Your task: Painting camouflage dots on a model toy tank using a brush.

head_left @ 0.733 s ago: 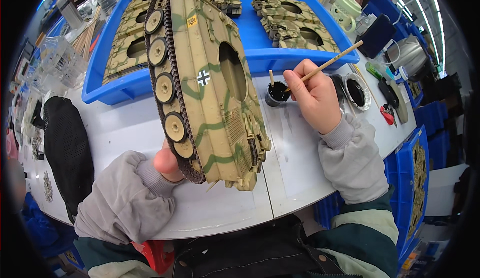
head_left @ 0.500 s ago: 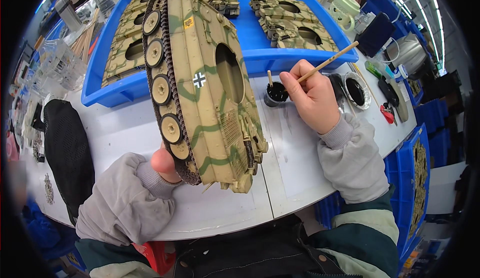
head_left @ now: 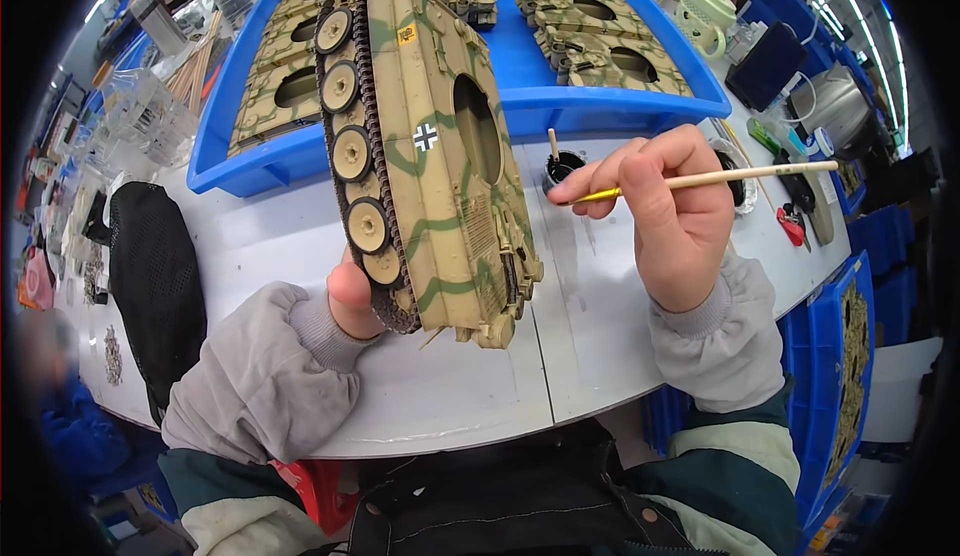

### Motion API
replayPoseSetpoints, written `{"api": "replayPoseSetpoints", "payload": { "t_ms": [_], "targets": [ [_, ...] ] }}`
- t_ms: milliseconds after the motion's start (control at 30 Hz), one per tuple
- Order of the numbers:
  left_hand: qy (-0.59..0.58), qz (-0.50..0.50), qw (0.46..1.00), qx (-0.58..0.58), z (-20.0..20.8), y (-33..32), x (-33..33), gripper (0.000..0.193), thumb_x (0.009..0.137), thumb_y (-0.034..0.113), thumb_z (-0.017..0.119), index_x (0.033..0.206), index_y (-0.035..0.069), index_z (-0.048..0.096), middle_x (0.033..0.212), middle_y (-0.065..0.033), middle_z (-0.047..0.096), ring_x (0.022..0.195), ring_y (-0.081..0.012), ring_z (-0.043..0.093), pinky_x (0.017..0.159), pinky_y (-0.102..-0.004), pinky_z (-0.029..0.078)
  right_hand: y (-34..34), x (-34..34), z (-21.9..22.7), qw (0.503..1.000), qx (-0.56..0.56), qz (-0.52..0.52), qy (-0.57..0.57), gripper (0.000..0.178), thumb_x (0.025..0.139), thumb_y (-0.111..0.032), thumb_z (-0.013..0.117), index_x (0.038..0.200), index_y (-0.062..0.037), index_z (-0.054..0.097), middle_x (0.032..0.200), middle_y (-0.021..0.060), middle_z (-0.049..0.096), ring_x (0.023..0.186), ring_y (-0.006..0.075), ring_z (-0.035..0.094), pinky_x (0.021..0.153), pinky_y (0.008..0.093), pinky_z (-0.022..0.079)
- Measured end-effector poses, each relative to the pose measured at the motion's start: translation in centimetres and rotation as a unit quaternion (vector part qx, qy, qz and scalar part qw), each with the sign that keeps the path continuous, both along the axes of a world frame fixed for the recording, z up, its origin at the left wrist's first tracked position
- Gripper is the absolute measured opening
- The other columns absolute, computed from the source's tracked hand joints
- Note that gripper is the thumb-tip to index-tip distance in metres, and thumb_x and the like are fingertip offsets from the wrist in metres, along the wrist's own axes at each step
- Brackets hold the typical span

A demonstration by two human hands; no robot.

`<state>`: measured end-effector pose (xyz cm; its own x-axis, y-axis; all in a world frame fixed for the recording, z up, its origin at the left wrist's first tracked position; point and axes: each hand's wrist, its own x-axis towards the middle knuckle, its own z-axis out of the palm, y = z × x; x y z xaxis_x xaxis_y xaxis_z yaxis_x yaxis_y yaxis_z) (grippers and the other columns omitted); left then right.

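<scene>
My left hand (head_left: 352, 301) grips the lower rear of a model tank hull (head_left: 440, 216), with only the thumb showing and the other fingers hidden behind it. The hull is tan with green camouflage stripes, tilted up on end, its track and road wheels facing left and a round opening in its deck. In my right hand (head_left: 680, 216) a thin wooden paintbrush (head_left: 770, 173) is pinched, its tip end pointing left toward the hull but apart from it. Behind my fingers stands a small cup of black paint (head_left: 563, 164) with a stick in it.
A blue tray (head_left: 620, 103) at the back holds several more camouflaged hulls (head_left: 620, 61). On the left lies a black mesh cloth item (head_left: 155, 286). To the right are a foil-lined dish of black paint (head_left: 740, 191), a red-handled tool (head_left: 792, 226) and a pale green mug (head_left: 706, 16).
My right hand has moved right and turned, swinging the brush from steeply slanted to nearly level, its tip end now away from the paint cup. The hull stays in my left hand.
</scene>
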<state>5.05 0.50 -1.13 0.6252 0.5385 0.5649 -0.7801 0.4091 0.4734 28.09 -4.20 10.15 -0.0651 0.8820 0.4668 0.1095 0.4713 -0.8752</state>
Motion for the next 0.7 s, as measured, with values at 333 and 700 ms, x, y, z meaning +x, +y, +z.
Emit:
{"api": "replayPoseSetpoints", "payload": {
  "t_ms": [333,700],
  "targets": [
    [0.065,0.051,0.996,0.012,-0.1,0.2,0.0,0.109,0.069,0.067,0.067,0.143,0.001,0.022,0.141,-0.0159,0.037,0.124,-0.0275,0.046,0.099,-0.0450,0.044,-0.8,-1.4,-1.7,0.983,0.137,0.101,0.070,0.011,0.093,-0.007,0.054,0.086,0.0010,0.050,0.068,0.0038,0.056,0.069,0.0124,0.062,0.086,0.0409,0.054],
    [0.053,-0.001,0.997,-0.050,2.3,-0.9,-0.9,0.114,0.064,0.071,0.067,0.144,0.003,0.022,0.142,-0.0140,0.037,0.126,-0.0262,0.043,0.102,-0.0439,0.042,-1.2,-0.5,-1.4,0.980,0.153,0.103,-0.075,0.004,0.092,0.000,0.052,0.093,0.0019,0.049,0.078,0.0100,0.059,0.077,0.0189,0.064,0.091,0.0499,0.050]
  ]
}}
